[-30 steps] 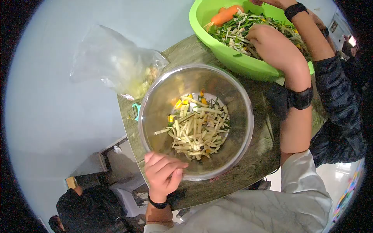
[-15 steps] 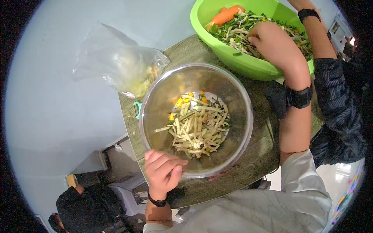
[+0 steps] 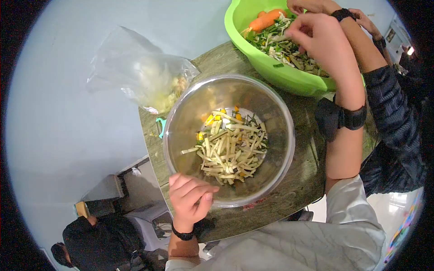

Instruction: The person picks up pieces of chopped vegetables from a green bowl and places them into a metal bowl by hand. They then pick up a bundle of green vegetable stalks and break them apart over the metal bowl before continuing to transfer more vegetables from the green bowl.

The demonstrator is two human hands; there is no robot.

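"Start at the fingers, please."

"The right hand (image 3: 318,39) hangs over the green tub (image 3: 289,77), thumb and fingers bent toward one another. I cannot tell whether they pinch a piece."

"And the left hand (image 3: 190,196)?"

"Its fingers curl loosely at the near rim of the steel bowl (image 3: 276,165). Whether they grip the rim or only rest there, I cannot tell."

"What do the containers hold?"

"In the bowl, pale strips (image 3: 228,151) lie in a loose heap with some yellow pieces (image 3: 209,120). In the tub is a mix (image 3: 280,49) of green and pale cuttings, with an orange carrot (image 3: 266,20) at the far left."

"What has just changed?"

"The right hand is a little higher, its fingers clearer of the mix. A co-worker's hand (image 3: 311,5) has come back in over the tub's far side. The strips look the same, so I judge the action is at the tub, where both people now share the space."

"And farther out?"

"A clear bag (image 3: 144,74) of scraps sits left of the bowl, a teal tool (image 3: 160,127) just beside the rim, all on a wooden table (image 3: 309,174). Someone in black (image 3: 97,244) is beyond, at lower left."
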